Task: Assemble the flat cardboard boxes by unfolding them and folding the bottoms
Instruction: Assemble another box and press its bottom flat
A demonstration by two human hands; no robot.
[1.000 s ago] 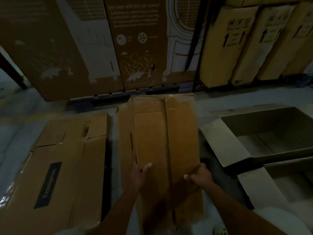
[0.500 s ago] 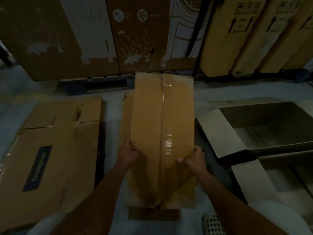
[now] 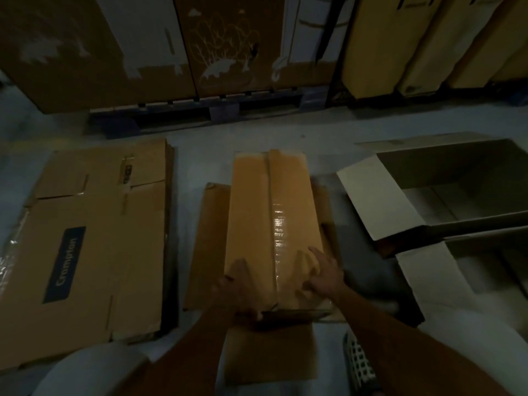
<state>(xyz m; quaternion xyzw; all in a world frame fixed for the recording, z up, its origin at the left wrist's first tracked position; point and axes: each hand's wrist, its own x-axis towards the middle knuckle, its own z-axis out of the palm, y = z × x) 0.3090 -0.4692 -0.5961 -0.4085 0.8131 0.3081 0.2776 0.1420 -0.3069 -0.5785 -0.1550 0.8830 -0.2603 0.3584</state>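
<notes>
Grey floor (image 3: pixel 200 155), both hands (image 3: pixel 323 275) pressing taped box (image 3: pixel 257 212)

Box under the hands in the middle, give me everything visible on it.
The middle box is brown corrugated cardboard, its upward face made of two long flaps meeting at a lengthwise seam sealed with glossy clear tape. It sits on the floor with more brown cardboard showing beneath and beside it, between the flat printed box and the open boxes. The left hand rests at its near left edge; the right hand lies spread on the face right of the seam.
</notes>
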